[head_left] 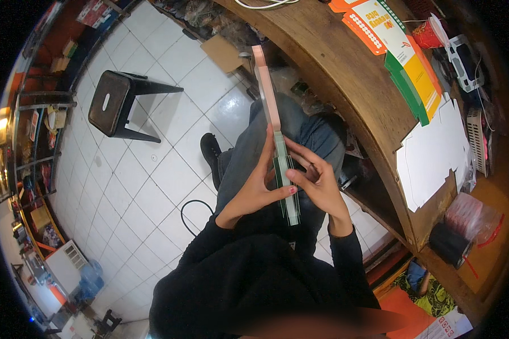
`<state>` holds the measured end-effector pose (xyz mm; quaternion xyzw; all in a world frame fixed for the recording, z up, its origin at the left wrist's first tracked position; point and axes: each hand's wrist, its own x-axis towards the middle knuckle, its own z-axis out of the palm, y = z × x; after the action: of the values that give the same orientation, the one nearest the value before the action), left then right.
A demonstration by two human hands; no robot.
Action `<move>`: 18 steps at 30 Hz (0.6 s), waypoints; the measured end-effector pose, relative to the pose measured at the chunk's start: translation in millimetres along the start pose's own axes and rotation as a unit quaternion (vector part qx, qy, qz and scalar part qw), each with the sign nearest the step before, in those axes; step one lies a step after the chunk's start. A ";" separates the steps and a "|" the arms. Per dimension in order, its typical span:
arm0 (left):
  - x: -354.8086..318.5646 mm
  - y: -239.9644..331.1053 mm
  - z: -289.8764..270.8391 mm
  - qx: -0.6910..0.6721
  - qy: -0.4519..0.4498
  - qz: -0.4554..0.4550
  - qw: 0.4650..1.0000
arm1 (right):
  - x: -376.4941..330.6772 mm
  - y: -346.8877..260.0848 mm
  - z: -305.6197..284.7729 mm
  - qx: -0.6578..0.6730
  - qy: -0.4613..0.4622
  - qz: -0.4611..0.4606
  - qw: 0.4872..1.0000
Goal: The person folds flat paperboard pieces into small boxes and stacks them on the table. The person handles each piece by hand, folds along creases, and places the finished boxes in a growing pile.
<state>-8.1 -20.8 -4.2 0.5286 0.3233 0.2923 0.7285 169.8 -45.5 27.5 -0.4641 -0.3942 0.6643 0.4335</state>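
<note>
Both hands are on one narrow carton point(276, 135), held in front of the person's body, above the jeans-clad legs point(240, 164). It shows nearly edge-on, with a pink far part and a pale green near part flanked by darker green flaps.

The left hand point(260, 189) is narrowly curved around the carton's left side: its fingers reach forward along that side, and its thumb crosses over the green edge. The right hand point(318, 183) closes in from the other side, its fingers spread slightly along the carton and its thumb pressing near the green edge. The two thumbs sit near one another, and the carton is between the palms. Whether anything is inside it cannot be told.

To the right, the curved wooden worktop point(308, 42) bears a printed flat carton point(401, 51) in white, orange, yellow and green, opened out with its flaps showing. White card sheets point(432, 158) lie just beside its near end. Beyond them are a red patterned container point(428, 35), contents hidden, a white and grey device point(465, 63) and a white slotted basket point(477, 138), whose inside is not clear. Nearer the person, a clear plastic pack point(466, 214) of pinkish tint stands next to a black container point(448, 244); what either holds is too unclear to tell. Across the tiled floor point(175, 164), well apart on the left, stands a dark stool point(112, 101).
</note>
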 end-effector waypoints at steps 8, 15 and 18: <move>7.5 -0.8 -2.0 -0.008 0.000 0.009 1.000 | 6.3 0.1 -5.1 -0.008 -0.001 -0.005 1.000; 7.2 0.5 -1.1 0.012 0.005 0.006 1.000 | 6.0 1.9 -6.3 0.002 -0.002 -0.017 1.000; 8.2 0.8 -1.3 0.014 0.001 0.008 1.000 | 5.9 2.3 -6.8 0.009 -0.004 -0.015 1.000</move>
<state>-4.1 -13.5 -5.1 0.5409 0.3237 0.2942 0.7184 174.7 -39.9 22.0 -0.4515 -0.3966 0.6629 0.4466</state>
